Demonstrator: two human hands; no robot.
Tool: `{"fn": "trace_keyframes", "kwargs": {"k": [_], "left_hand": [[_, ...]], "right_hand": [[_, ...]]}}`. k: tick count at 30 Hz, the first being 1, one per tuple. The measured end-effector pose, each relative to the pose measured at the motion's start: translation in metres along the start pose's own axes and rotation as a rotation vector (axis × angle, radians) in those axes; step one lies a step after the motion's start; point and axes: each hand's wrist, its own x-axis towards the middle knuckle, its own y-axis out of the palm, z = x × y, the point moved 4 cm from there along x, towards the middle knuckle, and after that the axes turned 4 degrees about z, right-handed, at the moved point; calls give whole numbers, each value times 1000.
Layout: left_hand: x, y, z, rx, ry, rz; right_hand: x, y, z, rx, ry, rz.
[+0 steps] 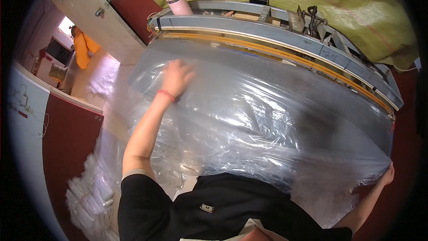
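A wide sheet of clear plastic film [249, 111] spreads over a grey table in front of me, wrinkled and shiny in the middle. My left hand [176, 79], with a red beaded bracelet at the wrist, is over the film's far left part. Its fingers are apart and slightly blurred, with nothing in them. At the right end of the table, my right hand [388, 175] grips the gathered edge of the film, which stretches in folds toward it. Part of that hand's fingers is hidden.
A long metal frame [276, 33] with an orange strip runs along the table's far edge. Behind it stand a pink bottle [177, 1] and a dark metal clamp [313, 20]. Bunched film [91, 192] lies low at the left, near an open door [100, 13]. A yellow-green tarp [347, 13] hangs behind.
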Motion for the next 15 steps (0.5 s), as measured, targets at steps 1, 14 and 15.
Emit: {"fn": "trace_keyframes", "kwargs": {"k": [1, 14, 15], "left_hand": [[0, -3, 0, -2, -19, -38], [40, 5, -12, 119, -193, -213], [40, 5, -8, 85, -154, -310]], "right_hand": [[-8, -1, 9, 31, 17, -2], [-2, -21, -30, 397, 51, 22], [-5, -15, -23, 397, 52, 23]]}}
